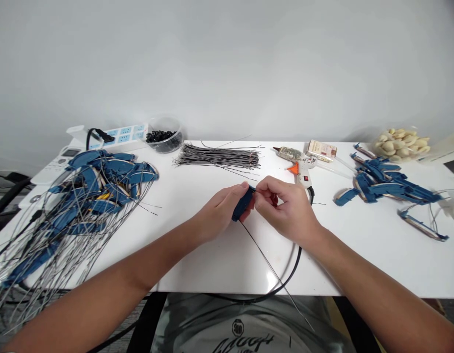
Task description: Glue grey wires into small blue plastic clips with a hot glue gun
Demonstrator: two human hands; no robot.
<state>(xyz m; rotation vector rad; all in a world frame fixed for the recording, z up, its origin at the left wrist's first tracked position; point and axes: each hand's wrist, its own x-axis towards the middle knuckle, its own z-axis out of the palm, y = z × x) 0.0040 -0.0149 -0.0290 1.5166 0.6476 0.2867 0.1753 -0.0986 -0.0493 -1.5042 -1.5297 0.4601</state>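
Observation:
Near the middle of the white table, my left hand [223, 208] is closed around a small blue piece [242, 204], its thumb along the upper side. My right hand [281, 203] pinches at the piece's upper right end; what lies between its fingertips is too small to make out. A thin dark wire [269, 264] runs from the lower end of the blue piece down over the table's front edge. Behind my hands lies a bundle of dark wires [219, 157].
Blue pieces with long wires [101, 184] are heaped at left. More blue pieces [388, 181] lie right. At the back stand a tub of black parts [164, 136], a power strip [125, 135], a glue gun [304, 171], a small box [322, 150] and a container of pale pieces [401, 144].

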